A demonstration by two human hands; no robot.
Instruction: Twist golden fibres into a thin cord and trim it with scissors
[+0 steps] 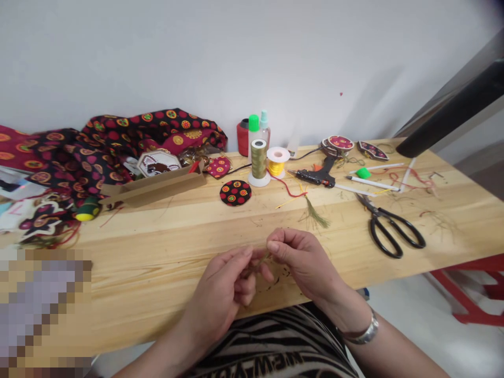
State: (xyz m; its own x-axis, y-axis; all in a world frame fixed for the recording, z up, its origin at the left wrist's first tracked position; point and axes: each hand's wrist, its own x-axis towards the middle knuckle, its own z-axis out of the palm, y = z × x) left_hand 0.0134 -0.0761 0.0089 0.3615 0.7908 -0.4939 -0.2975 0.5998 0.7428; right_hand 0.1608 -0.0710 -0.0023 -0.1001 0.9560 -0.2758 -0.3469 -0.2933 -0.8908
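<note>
The right hand (303,260) pinches thin olive-green strands (264,261) between thumb and forefinger; the left hand (224,289), its fingers curled, grips the same strands, which run between both hands over the near edge of the wooden table (157,278). Below, the striped shirt (252,341) carries large lettering that seems to read "NEW YO", the remainder unclear. Beyond the hands lie a green thread tassel (316,212) and a round patterned fabric disc (235,193), with the olive thread spool (259,160) standing behind the disc and beside a yellow cord reel (276,168). Black-handled scissors (388,231) rest rightward, near the black glue gun (315,177). A pink mark on the white piece (18,211) at far left is too blurred to read.
</note>
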